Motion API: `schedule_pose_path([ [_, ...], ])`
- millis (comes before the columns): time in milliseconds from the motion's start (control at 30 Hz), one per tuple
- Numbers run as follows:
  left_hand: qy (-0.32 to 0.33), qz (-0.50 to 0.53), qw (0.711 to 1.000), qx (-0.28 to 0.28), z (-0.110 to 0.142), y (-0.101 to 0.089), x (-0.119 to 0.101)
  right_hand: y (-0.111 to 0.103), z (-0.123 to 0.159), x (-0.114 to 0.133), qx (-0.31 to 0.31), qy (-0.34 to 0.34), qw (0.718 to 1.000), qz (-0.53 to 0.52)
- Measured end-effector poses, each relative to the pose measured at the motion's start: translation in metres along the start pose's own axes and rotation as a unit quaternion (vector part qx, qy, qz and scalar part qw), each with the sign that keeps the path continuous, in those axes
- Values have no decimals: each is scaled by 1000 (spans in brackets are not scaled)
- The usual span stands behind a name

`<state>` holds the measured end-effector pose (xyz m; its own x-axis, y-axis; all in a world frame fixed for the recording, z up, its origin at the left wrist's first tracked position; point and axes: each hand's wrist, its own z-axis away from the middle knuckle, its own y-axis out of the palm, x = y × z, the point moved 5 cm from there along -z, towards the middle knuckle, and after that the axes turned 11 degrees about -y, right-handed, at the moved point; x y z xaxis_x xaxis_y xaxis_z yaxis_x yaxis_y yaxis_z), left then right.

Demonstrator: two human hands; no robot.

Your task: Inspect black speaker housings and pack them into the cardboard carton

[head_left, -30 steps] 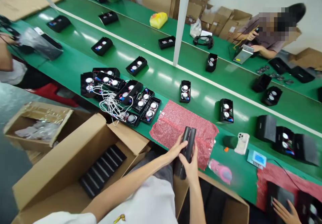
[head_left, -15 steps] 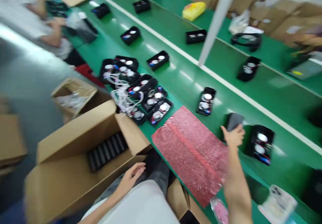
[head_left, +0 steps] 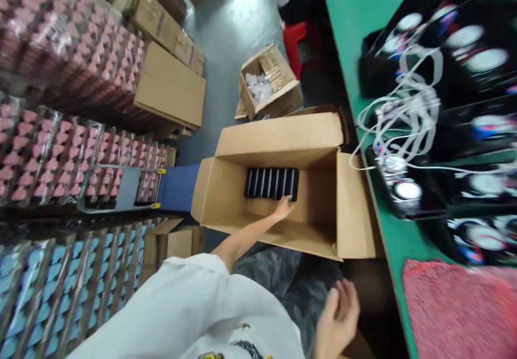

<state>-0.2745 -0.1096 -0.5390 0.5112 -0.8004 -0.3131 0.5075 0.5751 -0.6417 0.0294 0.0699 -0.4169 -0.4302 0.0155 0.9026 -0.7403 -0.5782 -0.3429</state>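
Observation:
My left hand (head_left: pixel 284 207) reaches down into the open cardboard box (head_left: pixel 357 203), its fingers closed on the near end of the rightmost case in a row of black plastic cases (head_left: pixel 266 183). The cases stand side by side against the box's far wall. My right hand (head_left: pixel 340 316) is over my lap near the table edge, fingers loosely curled with the thumb apart, and nothing shows in it. On the green table (head_left: pixel 393 262) several open black housings (head_left: pixel 420 192) hold round silver parts and coloured wires. A tangle of white cables (head_left: pixel 416 106) lies over them.
Red bubble wrap (head_left: pixel 456 305) lies on the table at the lower right. Beyond the big box stand a smaller carton (head_left: pixel 270 87) and a red stool (head_left: pixel 294 44). A blue trolley (head_left: pixel 177 187) and stacked pink parts (head_left: pixel 60 160) are at the left.
My view has swung left from the table to the box. My right hand has left the black case on the table and come back to my lap; my left hand has moved into the box.

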Motion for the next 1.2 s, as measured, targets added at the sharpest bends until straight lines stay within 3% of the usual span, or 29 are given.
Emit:
schedule_pose_path([
  [67, -39, -26, 998, -29, -57, 29, 11, 53, 67, -29, 11, 66, 998, -23],
  [133, -73, -58, 994, -54, -104, 58, 27, 78, 122, -54, 30, 114, 993, -30],
  [200, -97, -89, 988, -75, -140, 84, 45, 78, 158, -75, 32, 166, 986, -13],
  [267, -110, -110, 984, -90, -164, 105, 58, 65, 179, -93, 7, 217, 976, 18],
  [367, -122, -117, 981, -97, -183, 127, 69, 50, 188, -110, -26, 248, 967, 43],
  [467, -134, -92, 981, -103, -189, 137, 68, 53, 184, -116, -50, 270, 961, 43],
  [567, -153, -43, 983, -89, -192, 141, 62, 67, 174, -111, -52, 293, 954, 40],
  [700, -153, 39, 987, -18, -188, 140, 50, 77, 157, -90, -20, 303, 952, 39],
  [800, -124, 102, 986, 41, -156, 121, 36, 65, 140, -63, -17, 293, 954, 56],
  [900, -76, 164, 979, 93, -87, 73, 20, 45, 117, -22, -45, 263, 962, 64],
  [967, -24, 198, 974, 109, -23, 27, 11, 38, 98, 12, -46, 219, 973, 50],
  [1067, 78, 225, 960, 146, 90, -42, -1, 51, 66, 76, 38, 88, 995, 17],
  [1133, 138, 225, 947, 184, 165, -79, -7, 65, 50, 122, 104, -13, 994, -11],
  [1200, 196, 212, 928, 237, 229, -107, -12, 68, 43, 162, 115, -54, 991, -42],
])
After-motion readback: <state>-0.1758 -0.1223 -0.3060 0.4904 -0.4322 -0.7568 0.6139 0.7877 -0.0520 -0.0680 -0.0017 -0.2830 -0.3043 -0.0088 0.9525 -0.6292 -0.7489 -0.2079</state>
